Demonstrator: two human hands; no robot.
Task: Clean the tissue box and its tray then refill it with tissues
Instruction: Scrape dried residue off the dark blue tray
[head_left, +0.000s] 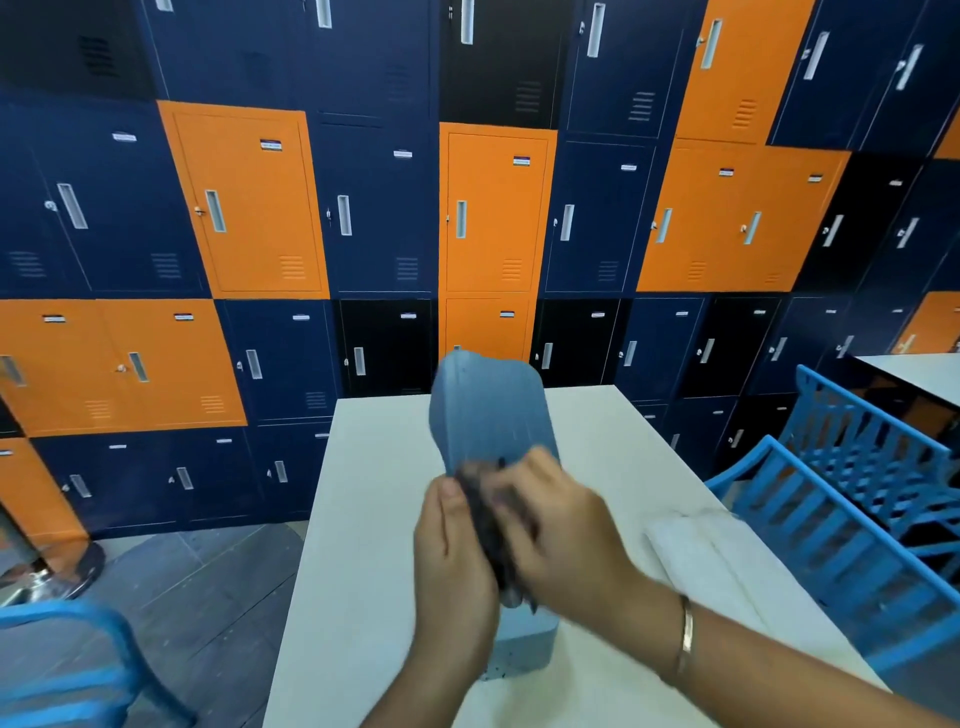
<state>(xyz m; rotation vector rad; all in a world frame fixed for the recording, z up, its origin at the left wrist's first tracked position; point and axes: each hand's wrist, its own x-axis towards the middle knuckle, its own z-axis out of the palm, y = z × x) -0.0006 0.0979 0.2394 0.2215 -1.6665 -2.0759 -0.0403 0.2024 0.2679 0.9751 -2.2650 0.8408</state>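
I find one pale cream table (374, 519), seen from its near edge. A grey-blue tissue box (488, 415) stands on end on it, its foot set near the middle of the near edge, with dark specks on its lower face. A flat white stack of tissues (696, 551) lies by the right edge, apart from the box.

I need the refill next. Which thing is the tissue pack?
On the white table by the lockers, look right of the right hand. The tissue pack lies flat there, pale white, unlike the blue-grey box standing nearby.
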